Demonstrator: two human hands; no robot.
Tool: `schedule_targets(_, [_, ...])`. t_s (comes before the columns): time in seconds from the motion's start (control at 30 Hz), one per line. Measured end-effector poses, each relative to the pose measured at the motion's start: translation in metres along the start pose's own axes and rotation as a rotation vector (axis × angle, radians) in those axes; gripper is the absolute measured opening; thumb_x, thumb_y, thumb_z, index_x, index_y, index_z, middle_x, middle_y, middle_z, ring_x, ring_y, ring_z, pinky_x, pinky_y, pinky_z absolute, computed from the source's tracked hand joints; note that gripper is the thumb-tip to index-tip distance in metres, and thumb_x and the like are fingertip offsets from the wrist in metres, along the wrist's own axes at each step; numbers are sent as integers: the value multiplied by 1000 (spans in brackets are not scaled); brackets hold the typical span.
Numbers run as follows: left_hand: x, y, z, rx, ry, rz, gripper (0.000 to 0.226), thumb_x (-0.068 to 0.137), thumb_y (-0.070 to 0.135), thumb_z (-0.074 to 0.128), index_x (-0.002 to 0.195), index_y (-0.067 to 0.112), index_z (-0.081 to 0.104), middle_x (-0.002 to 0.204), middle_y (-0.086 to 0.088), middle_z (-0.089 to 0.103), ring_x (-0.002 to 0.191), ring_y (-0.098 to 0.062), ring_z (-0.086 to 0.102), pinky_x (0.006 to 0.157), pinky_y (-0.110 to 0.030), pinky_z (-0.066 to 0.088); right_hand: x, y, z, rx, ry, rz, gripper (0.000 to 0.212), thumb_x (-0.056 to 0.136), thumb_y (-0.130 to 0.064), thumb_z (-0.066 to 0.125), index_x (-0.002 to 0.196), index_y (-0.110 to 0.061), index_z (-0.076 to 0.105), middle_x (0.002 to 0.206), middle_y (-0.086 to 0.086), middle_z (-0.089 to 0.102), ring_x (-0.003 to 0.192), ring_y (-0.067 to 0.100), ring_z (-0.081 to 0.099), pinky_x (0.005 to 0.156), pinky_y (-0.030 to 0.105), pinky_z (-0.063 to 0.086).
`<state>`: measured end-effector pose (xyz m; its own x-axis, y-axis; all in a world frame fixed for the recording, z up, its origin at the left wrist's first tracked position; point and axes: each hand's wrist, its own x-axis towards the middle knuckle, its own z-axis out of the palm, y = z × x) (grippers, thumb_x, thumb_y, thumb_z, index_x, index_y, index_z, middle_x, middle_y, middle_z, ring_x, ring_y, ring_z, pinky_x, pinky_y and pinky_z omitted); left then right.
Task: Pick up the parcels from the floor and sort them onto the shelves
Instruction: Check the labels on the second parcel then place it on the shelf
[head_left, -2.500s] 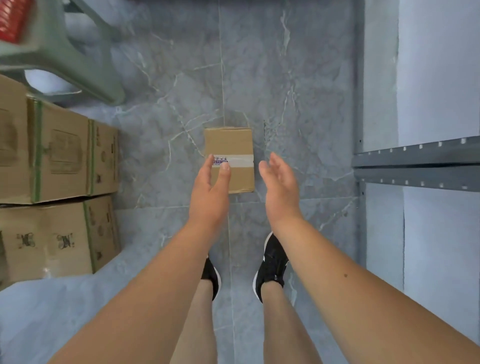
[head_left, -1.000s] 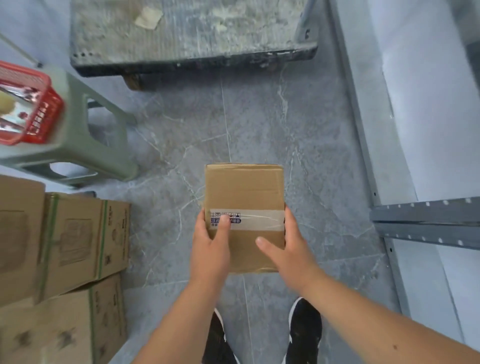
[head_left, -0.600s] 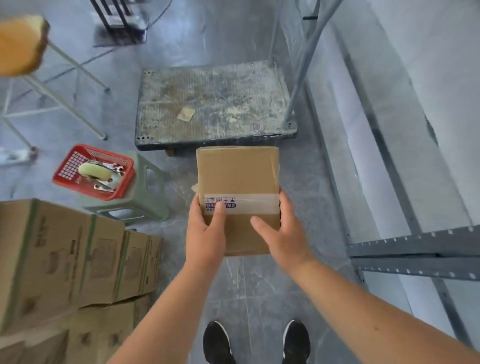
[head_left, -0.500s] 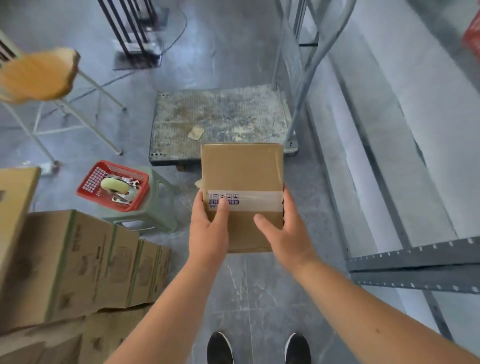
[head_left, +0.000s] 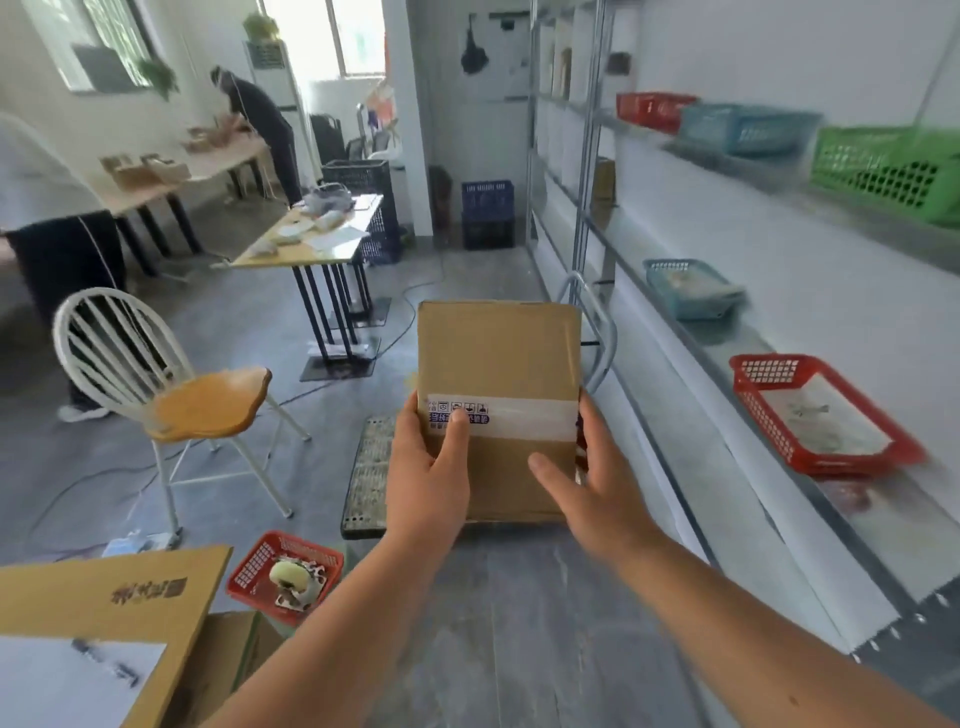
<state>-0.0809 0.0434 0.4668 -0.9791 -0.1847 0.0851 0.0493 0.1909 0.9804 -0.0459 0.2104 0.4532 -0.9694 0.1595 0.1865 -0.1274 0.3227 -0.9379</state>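
A small brown cardboard parcel (head_left: 498, 364) with a white taped label band is held up in front of me at chest height. My left hand (head_left: 428, 467) grips its lower left edge, thumb on the label. My right hand (head_left: 587, 483) holds its lower right edge, thumb across the front. The metal shelves (head_left: 727, 338) run along the white wall on the right. They carry a red basket (head_left: 815, 415), a teal basket (head_left: 691, 288), and on the upper level red, teal and green baskets (head_left: 883, 166).
A flat trolley (head_left: 369, 467) stands on the floor behind the parcel. A white chair with a wooden seat (head_left: 202, 400) is at left. A red basket on a stool (head_left: 285, 574) and large cartons (head_left: 104, 603) lie at lower left. Tables, crates and people stand further back.
Both hands closed on the parcel on the floor and lifted it to chest height. My view rose from the floor to the room and the shelves.
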Motion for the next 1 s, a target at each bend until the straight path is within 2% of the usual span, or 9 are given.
schedule_targets(0.1, [0,59,-7,-48,1,86,42,105,45,56,146,40,49,125,21,66,118,-9,62,101,-38,50,8,-52,-22,22,29,-93,79,94,-36,71,152,-58,22,149,-30,48,137,-8,47,123,43,39])
schedule_targets(0.2, [-1,110,-15,-66,21,184,35,105,44,57,140,40,53,120,22,67,114,-5,63,96,-37,52,17,-97,-40,21,83,-177,82,98,-28,70,159,-49,20,153,-23,46,139,-4,46,122,37,39])
schedule_targets(0.37, [-11,178,-26,-66,44,314,57,104,52,55,157,35,39,144,14,61,129,-12,59,109,-42,49,28,-158,-66,82,188,-298,67,96,-23,70,149,-48,37,133,-30,60,119,-14,59,102,22,52])
schedule_targets(0.43, [-14,197,-30,-98,34,345,51,105,51,54,153,40,41,139,19,62,124,-5,61,105,-38,50,30,-179,-74,75,223,-338,65,97,-16,71,144,-48,40,128,-30,61,114,-16,60,95,15,53])
schedule_targets(0.53, [-18,223,-33,-133,9,395,35,107,43,55,141,46,47,129,24,65,114,7,61,90,-25,49,32,-203,-85,35,271,-379,70,95,-18,71,154,-37,39,141,-14,61,128,4,60,106,33,55])
schedule_targets(0.63, [-21,247,-39,-181,2,433,35,107,39,57,141,43,50,132,21,67,117,5,64,95,-26,51,34,-229,-95,-5,293,-435,77,91,-26,71,158,-35,34,148,-11,58,133,13,58,108,44,54])
schedule_targets(0.77, [-19,275,-45,-216,32,467,41,103,46,58,143,43,49,132,17,68,121,-6,65,101,-36,51,36,-258,-105,24,301,-478,75,94,-17,72,158,-33,37,143,-12,61,128,7,61,107,40,55])
schedule_targets(0.93, [-23,292,-51,-255,55,458,33,108,42,54,136,52,40,118,30,63,103,18,59,84,-13,43,38,-274,-107,32,284,-514,78,94,-19,72,161,-31,33,148,-12,59,130,9,60,107,35,54])
schedule_targets(1.0, [-25,293,-54,-251,52,450,37,108,42,53,143,49,40,116,33,59,101,19,57,80,-10,41,39,-274,-106,35,280,-514,77,93,-18,73,159,-30,36,145,-12,60,126,4,61,101,22,55])
